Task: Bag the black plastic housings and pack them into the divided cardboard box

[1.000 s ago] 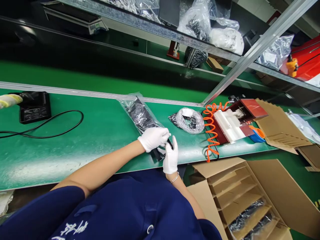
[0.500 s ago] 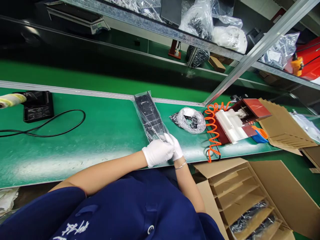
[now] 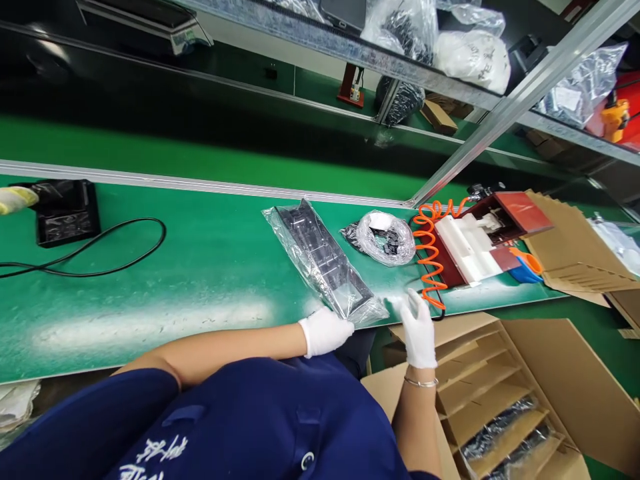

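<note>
We have the black tray in its clear bag (image 3: 323, 263) lying on the desk (image 3: 200, 267). Our left hand (image 3: 325, 331) pinches its near end; our right hand (image 3: 417, 327) hangs open beside it. The box (image 3: 500, 400) awaits, judging by filled slots.

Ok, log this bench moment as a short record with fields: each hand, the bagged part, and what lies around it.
left hand: gloved, holds the near end of the bagged black part
right hand: gloved, open, apart from the bag, above the carton's edge
bagged black part: long, in clear plastic, lying aslant on the green belt
right of it: small bag of black pieces, orange coiled hose
below the belt: open divided carton
far left: black cable
</note>
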The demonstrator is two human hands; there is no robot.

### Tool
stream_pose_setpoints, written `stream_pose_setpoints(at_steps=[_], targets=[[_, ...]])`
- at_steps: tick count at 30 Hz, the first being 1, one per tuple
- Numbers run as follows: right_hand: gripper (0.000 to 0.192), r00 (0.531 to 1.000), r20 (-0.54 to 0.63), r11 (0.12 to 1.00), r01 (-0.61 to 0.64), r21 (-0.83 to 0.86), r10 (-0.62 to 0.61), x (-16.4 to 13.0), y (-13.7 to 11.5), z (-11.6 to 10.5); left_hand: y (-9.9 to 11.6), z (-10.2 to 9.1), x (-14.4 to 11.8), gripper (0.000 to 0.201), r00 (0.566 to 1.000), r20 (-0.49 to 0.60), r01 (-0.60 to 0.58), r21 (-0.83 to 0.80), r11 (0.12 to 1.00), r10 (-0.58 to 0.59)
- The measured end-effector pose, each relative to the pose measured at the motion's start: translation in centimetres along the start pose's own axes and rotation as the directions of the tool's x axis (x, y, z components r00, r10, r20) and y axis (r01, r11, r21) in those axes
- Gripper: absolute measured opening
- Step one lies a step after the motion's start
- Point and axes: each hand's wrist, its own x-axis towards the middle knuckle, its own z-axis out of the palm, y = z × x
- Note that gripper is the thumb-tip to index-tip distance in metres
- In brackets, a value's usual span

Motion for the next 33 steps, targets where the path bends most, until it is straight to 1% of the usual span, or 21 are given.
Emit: stream_pose_setpoints(at_steps=[1,3,5,6,7,8,9,10,11,12,13,14,17,19,21,24,26,28,30,31,33], targets=[[0.069,1.0,0.029,0.999,-0.006,0.033,0.005,0.2,-0.6,0.8,0.1,-0.4,-0.1,0.023,0.999,0.051,0.008,-0.039,0.999,-0.006],[0.072,0.984,0.169,0.998,-0.055,0.033,0.049,0.3,-1.6,2.8,0.1,-1.6,-0.6,0.02,0.992,0.125,0.015,-0.13,0.991,0.001],[0.068,0.946,0.311,0.995,-0.099,-0.004,0.095,0.2,-2.0,4.8,-0.7,-3.3,-1.4,0.025,0.992,0.124,0.024,-0.226,0.974,0.004],[0.063,0.93,0.351,0.994,-0.113,0.002,0.105,0.0,-2.1,5.5,-1.5,-4.3,-1.8,0.028,0.995,0.091,0.05,-0.27,0.962,-0.026],[0.058,0.922,0.372,0.992,-0.124,0.035,0.102,-0.1,-2.0,6.1,-2.7,-5.3,-2.2,0.032,0.995,0.02,0.095,-0.308,0.947,-0.094],[0.054,0.921,0.379,0.987,-0.133,0.085,0.091,-0.3,-1.9,6.4,-4.2,-6.3,-2.5,0.034,0.978,-0.081,0.152,-0.338,0.929,-0.19],[0.051,0.924,0.373,0.981,-0.14,0.136,0.081,-0.4,-1.8,6.7,-6.0,-7.2,-2.6,0.035,0.928,-0.21,0.213,-0.379,0.901,-0.308],[0.049,0.931,0.357,0.973,-0.146,0.178,0.075,-0.5,-1.7,6.7,-7.9,-7.9,-2.7,0.034,0.848,-0.33,0.261,-0.422,0.868,-0.415],[0.049,0.938,0.338,0.966,-0.152,0.207,0.075,-0.6,-1.6,6.8,-9.9,-8.4,-2.6,0.03,0.77,-0.418,0.281,-0.456,0.844,-0.482],[0.048,0.943,0.324,0.962,-0.158,0.224,0.079,-0.6,-1.5,6.8,-11.7,-8.7,-2.5,0.026,0.713,-0.473,0.285,-0.481,0.829,-0.519],[0.048,0.946,0.314,0.959,-0.162,0.233,0.084,-0.6,-1.5,6.7,-13.3,-8.8,-2.3,0.023,0.689,-0.492,0.284,-0.492,0.823,-0.532],[0.048,0.948,0.306,0.957,-0.163,0.238,0.086,-0.7,-1.4,6.7,-14.6,-8.7,-2.1,0.021,0.685,-0.488,0.287,-0.502,0.816,-0.541],[0.047,0.954,0.288,0.957,-0.154,0.247,0.08,-0.8,-1.3,6.7,-16.4,-8.0,-1.7,0.019,0.706,-0.412,0.328,-0.53,0.782,-0.576],[0.044,0.956,0.282,0.955,-0.154,0.252,0.08,-0.9,-1.2,6.7,-16.1,-7.4,-1.8,0.019,0.699,-0.398,0.341,-0.545,0.766,-0.594],[0.041,0.956,0.282,0.956,-0.152,0.25,0.078,-1.0,-1.2,6.6,-15.2,-6.9,-2.2,0.021,0.7,-0.432,0.305,-0.539,0.785,-0.569],[0.038,0.955,0.288,0.961,-0.139,0.239,0.067,-0.9,-1.4,6.5,-13.6,-6.0,-2.7,0.022,0.764,-0.458,0.231,-0.463,0.856,-0.455],[0.038,0.955,0.29,0.96,-0.139,0.245,0.064,-0.9,-1.5,6.4,-12.8,-5.5,-2.9,0.023,0.799,-0.423,0.261,-0.396,0.88,-0.427],[0.039,0.954,0.291,0.957,-0.143,0.253,0.065,-0.8,-1.5,6.4,-12.2,-5.1,-3.0,0.024,0.795,-0.399,0.333,-0.344,0.878,-0.457],[0.04,0.955,0.29,0.959,-0.141,0.245,0.066,-0.8,-1.5,6.4,-11.6,-4.7,-3.3,0.026,0.795,-0.413,0.344,-0.297,0.891,-0.445],[0.041,0.955,0.288,0.961,-0.139,0.238,0.067,-0.8,-1.5,6.4,-11.3,-4.5,-3.5,0.027,0.813,-0.419,0.314,-0.268,0.911,-0.404],[0.042,0.957,0.281,0.964,-0.138,0.229,0.07,-0.9,-1.5,6.4,-10.7,-3.8,-4.0,0.027,0.882,-0.389,0.208,-0.188,0.96,-0.267]])
